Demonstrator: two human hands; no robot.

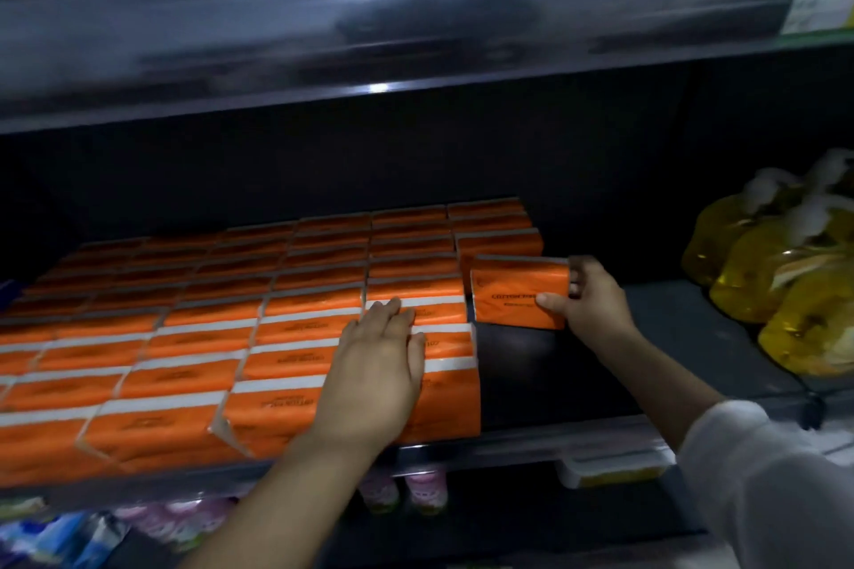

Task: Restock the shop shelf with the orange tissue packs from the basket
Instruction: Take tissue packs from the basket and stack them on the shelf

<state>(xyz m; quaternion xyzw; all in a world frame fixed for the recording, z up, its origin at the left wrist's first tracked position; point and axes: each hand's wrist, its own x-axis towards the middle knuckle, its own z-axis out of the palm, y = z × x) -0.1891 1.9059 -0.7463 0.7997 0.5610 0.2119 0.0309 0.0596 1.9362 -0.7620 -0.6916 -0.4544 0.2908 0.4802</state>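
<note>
Several rows of orange tissue packs fill the left and middle of the dark shop shelf. My left hand lies flat, fingers apart, on top of the front packs of the rightmost full row. My right hand grips one orange tissue pack by its right end. This pack is held upright just in front of the short right-hand column of packs, above the bare shelf floor. The basket is not in view.
Yellow liquid bottles in clear wrap stand at the shelf's right end. A glossy upper shelf overhangs. Below the shelf's front edge are pink bottles, blue packets and a yellow price tag holder. Bare shelf floor lies between the packs and bottles.
</note>
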